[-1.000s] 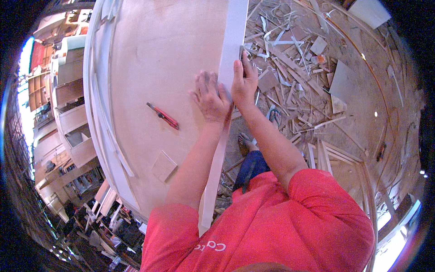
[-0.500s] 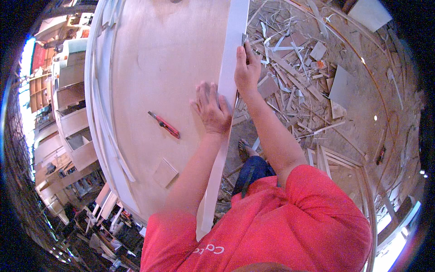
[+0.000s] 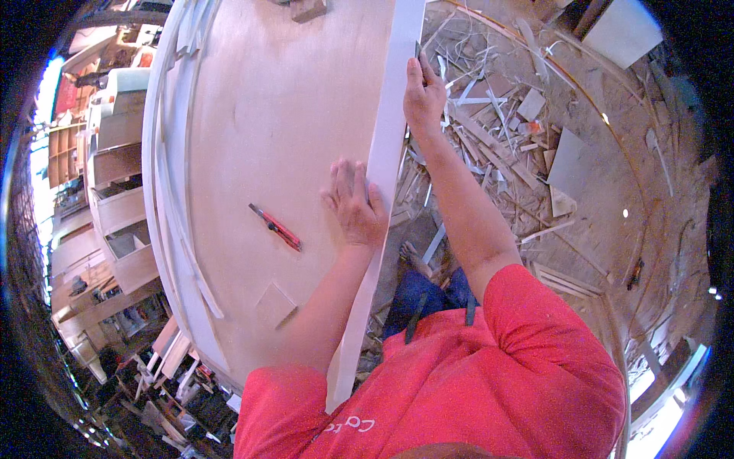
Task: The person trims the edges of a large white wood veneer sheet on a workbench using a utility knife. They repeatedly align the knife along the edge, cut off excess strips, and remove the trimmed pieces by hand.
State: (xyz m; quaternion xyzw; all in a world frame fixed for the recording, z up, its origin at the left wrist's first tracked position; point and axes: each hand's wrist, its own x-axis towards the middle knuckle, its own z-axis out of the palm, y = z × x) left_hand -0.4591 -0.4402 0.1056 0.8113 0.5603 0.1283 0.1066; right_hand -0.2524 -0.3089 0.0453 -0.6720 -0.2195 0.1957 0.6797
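Object (image 3: pixel 418 48) mostly behind right hand (image 3: pixel 425 93)

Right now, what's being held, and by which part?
The right hand seems to grip a small dark piece by its near end; left hand holds nothing.

The left hand (image 3: pixel 357 214) lies spread on a broad pale wooden panel (image 3: pixel 283 115), near a slim red-and-black utility knife (image 3: pixel 277 228); the right hand (image 3: pixel 425 99) meets the long white edge strip (image 3: pixel 391 99).

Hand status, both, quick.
Left hand: open, fingers spread, palm down over the pale panel and its white edge strip.
Right hand: closed on a small dark piece, mostly hidden; kind unclear.
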